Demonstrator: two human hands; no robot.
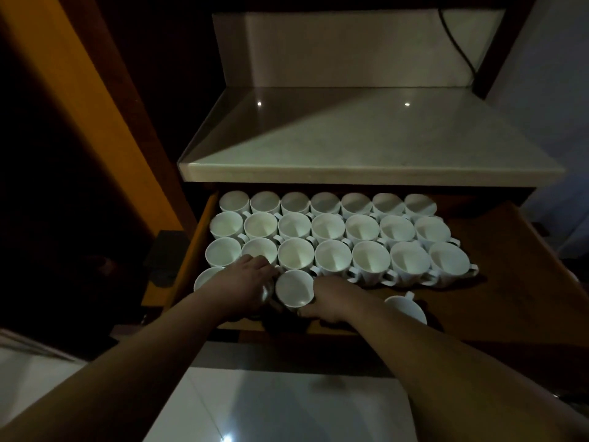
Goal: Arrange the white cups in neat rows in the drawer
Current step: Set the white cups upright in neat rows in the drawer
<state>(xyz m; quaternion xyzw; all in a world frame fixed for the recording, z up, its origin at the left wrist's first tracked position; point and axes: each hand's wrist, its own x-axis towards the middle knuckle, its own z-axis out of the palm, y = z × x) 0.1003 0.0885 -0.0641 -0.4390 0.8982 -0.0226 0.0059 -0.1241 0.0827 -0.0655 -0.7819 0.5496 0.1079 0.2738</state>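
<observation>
An open wooden drawer [522,282] holds several white cups standing in three full rows [331,232]. In the front row a white cup [294,289] stands upright between my two hands. My left hand [247,280] presses against its left side and covers part of another cup beneath it. My right hand [331,301] grips the cup's right side. A further cup [205,277] shows at the front left, partly hidden by my left wrist. One loose cup [406,309] stands apart to the right of my right forearm.
A pale stone counter [366,138] overhangs the back of the drawer. The drawer's right part is bare wood. A dark cable [459,43] runs down the back wall. Glossy white floor tiles [287,406] lie below.
</observation>
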